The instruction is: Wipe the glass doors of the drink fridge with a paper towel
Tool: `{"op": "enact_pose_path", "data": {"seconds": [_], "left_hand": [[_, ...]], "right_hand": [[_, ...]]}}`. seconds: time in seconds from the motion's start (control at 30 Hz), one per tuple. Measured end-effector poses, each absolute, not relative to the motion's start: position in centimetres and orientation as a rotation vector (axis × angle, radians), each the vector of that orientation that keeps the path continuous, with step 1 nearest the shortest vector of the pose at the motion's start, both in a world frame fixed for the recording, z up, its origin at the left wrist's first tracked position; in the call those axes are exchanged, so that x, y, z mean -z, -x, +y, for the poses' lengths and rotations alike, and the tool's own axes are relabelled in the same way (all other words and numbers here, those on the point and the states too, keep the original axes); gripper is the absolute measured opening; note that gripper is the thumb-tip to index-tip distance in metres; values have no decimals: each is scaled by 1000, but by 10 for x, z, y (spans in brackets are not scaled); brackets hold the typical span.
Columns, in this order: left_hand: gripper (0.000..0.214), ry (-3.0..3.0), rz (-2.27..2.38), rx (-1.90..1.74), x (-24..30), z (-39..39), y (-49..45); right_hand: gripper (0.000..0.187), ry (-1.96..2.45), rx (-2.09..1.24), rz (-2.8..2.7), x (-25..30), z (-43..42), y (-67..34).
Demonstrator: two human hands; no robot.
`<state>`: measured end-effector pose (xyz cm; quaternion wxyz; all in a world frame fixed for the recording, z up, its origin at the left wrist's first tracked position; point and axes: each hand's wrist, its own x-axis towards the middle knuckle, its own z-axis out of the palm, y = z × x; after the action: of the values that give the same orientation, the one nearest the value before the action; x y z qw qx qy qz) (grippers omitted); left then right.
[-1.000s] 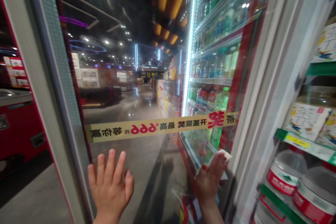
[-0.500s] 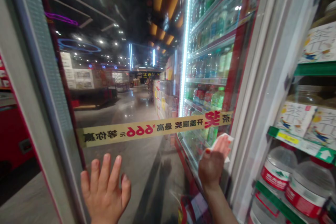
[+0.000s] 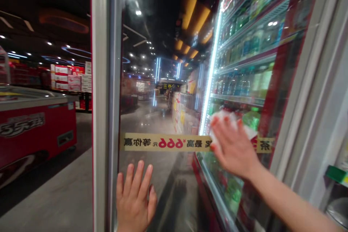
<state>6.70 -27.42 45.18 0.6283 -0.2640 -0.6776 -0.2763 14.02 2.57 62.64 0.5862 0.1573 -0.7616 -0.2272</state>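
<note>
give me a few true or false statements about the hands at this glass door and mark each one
1. The right hand presses a white wipe against the glass door. True.
2. The left hand holds the wipe too. False: its fingers are spread on the glass, holding nothing.
3. Bottled drinks stand on lit shelves to the right. True.
4. The yellow strip on the door reads backwards from this side. True.
5. A red chest freezer stands to the right of the door. False: it stands to the left.
</note>
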Motion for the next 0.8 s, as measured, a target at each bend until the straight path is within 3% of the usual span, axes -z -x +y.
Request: {"op": "enact_pose_path", "data": {"seconds": [0.07,0.13,0.23,0.3,0.37,0.53,0.6,0.67,0.8], "left_hand": [[72,592,-1544,640,-451,-273,-67],[75,575,-1540,659,-450,-273,-67],[91,599,-1498,675,-447,-275,-67],[102,620,-1465,681,-446,-277,-67],[104,632,-1462,699,-446,-278,-68],[95,624,-1517,802,-443,-277,-75],[89,616,-1538,897,-438,-275,-77],[84,607,-1534,1012,-431,-275,-79],[76,542,-1441,1142,-419,-281,-88]], "right_hand": [[73,-6,303,-1728,-677,36,-137],[73,107,167,-1685,-696,18,-130],[75,-449,366,-1811,-657,-34,-121],[66,-939,559,-1885,-624,-61,-120],[56,-1150,641,-1898,-620,-71,-120],[59,-666,454,-1759,-734,-83,-98],[64,-465,297,-1677,-754,-107,-87],[62,-547,199,-1675,-724,-135,-83],[44,-1173,368,-1748,-590,-157,-99]]}}
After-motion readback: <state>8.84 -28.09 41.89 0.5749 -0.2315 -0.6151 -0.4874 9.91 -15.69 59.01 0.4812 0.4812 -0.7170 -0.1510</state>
